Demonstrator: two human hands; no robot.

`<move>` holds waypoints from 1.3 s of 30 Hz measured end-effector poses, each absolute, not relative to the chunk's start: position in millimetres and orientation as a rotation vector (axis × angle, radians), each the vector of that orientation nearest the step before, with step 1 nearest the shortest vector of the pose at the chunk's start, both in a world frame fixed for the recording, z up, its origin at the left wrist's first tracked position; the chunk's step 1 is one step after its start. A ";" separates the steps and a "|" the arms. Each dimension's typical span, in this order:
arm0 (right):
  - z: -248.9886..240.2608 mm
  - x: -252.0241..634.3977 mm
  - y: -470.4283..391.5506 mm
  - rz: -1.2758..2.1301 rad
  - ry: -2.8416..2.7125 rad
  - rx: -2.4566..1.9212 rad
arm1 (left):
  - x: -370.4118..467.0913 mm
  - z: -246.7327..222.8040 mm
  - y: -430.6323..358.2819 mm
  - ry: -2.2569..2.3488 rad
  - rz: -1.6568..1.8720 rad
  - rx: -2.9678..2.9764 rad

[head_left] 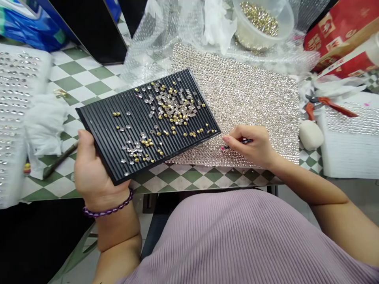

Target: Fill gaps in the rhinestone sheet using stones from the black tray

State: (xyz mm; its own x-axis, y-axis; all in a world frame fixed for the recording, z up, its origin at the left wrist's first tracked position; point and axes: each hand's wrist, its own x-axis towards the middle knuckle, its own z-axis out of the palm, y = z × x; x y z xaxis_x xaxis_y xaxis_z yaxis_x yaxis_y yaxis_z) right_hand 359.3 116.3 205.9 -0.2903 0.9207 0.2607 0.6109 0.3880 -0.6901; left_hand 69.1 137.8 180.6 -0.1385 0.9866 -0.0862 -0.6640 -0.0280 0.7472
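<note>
My left hand (93, 173) grips a black ridged tray (100, 126) by its near left corner, thumb along the edge. Loose rhinestones (177, 106) lie scattered over the ridges, some clear side up and others showing gold backs. My right hand (251, 144) pinches a thin dark pen-like tool (244, 141) with a pink tip. That tip is close to a sheet densely covered in rhinestones (254, 98), which lies flat under the hand. The tray is held tilted over the left part of this sheet. The fingers of my left hand are hidden beneath the tray.
A clear tub (284, 23) of gold-backed stones stands at the back on bubble wrap (160, 43). Orange-handled pliers (334, 104) and a white lump (310, 135) lie to the right. At left are a white board with stones (14, 118) and crumpled tissue (44, 124).
</note>
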 end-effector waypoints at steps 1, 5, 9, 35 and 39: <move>205.7 359.2 116.4 0.622 -2.023 -1.304 | 69.3 180.9 137.8 0.768 1.559 0.560; 205.5 357.5 118.5 0.644 -2.017 -1.300 | 70.2 183.0 136.5 0.819 1.528 0.551; 205.3 356.7 119.2 0.663 -1.965 -1.340 | 72.0 184.8 133.7 0.830 1.538 0.525; 233.7 348.4 137.0 0.515 -1.772 -1.285 | 72.9 185.2 131.8 0.824 1.573 0.499; 245.2 329.9 160.5 0.449 -1.847 -1.294 | 73.3 186.8 132.5 0.839 1.549 0.488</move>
State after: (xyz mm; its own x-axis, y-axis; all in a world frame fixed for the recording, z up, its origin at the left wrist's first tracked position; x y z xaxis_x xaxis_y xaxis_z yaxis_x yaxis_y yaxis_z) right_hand 329.9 160.5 245.2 -0.1385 0.8985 0.4166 0.6073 0.4094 -0.6809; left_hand 73.3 132.5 186.8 -0.1646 0.9733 -0.1600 -0.6656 0.0101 0.7463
